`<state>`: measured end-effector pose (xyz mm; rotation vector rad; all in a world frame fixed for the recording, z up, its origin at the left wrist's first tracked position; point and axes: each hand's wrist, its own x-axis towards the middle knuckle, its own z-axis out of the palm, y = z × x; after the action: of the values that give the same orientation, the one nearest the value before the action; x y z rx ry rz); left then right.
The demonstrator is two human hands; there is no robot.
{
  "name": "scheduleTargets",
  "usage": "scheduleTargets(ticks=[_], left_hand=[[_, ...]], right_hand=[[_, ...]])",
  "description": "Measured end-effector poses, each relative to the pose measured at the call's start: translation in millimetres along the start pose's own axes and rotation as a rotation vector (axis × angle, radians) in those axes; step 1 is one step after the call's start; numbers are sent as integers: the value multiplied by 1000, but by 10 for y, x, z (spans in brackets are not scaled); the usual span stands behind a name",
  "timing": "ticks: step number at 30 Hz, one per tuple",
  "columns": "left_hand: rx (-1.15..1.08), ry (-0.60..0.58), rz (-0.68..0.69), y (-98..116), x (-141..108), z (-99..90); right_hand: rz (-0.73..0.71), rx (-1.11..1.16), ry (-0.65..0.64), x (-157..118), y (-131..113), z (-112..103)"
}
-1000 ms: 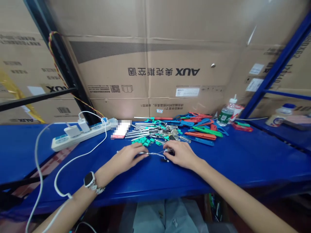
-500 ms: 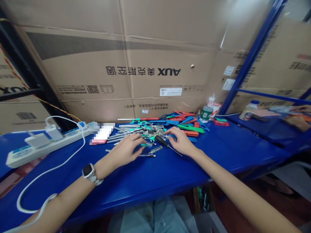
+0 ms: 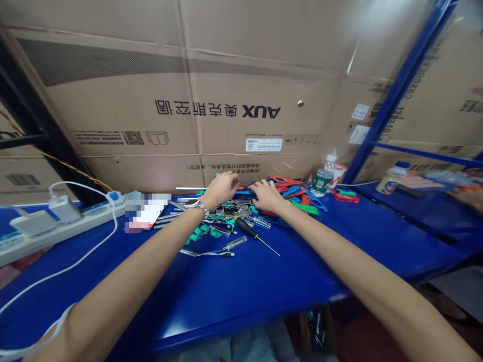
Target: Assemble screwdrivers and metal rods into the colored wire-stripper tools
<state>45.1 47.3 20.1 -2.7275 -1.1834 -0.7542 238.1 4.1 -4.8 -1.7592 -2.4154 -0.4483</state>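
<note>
At the back of the table, my left hand (image 3: pixel 225 188) has its fingers curled over the pile beside a red handle (image 3: pixel 240 188); whatever lies in its fingers is hidden. My right hand (image 3: pixel 266 195) rests palm down on the pile's right part, fingers bent and apart, near red and blue plastic tools (image 3: pixel 292 191). Under and in front of my hands lies a tangle of metal rods, thin wires and green pieces (image 3: pixel 202 231). A screwdriver with a black and yellow handle (image 3: pixel 245 227) points toward the front right. Nearby lies a clear tube (image 3: pixel 236 243) beside thin wires.
On the left are a white power strip (image 3: pixel 90 216) with chargers and a white cable, and a partly blurred flat item (image 3: pixel 151 213). A green-labelled bottle (image 3: pixel 323 178) stands at the back right, near a red box (image 3: pixel 346 196). Cardboard (image 3: pixel 219 80) walls the back. Another person's hand (image 3: pixel 470 197) shows far right.
My left hand has moved up and right to the back of the pile, uncovering green pieces and wires. My right hand has shifted slightly back and left. The view has shifted too.
</note>
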Motion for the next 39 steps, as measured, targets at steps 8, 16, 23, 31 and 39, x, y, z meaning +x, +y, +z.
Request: scheduleTargets(ticks=[8, 16, 23, 31, 39], left_hand=[[-162, 82, 3, -225, -504, -67], [-89, 262, 19, -234, -671, -197], [-742, 258, -365, -72, -965, -553], [-1222, -112, -634, -344, -1491, -636], [-1240, -113, -669, -313, -1529, -592]], right_hand=[[-45, -75, 18, 154, 26, -11], [-18, 193, 272, -140, 296, -390], [-83, 743, 491, -677, -243, -379], [-175, 1043, 358, -636, -917, -131], [150, 1330, 414, -592, -815, -136]])
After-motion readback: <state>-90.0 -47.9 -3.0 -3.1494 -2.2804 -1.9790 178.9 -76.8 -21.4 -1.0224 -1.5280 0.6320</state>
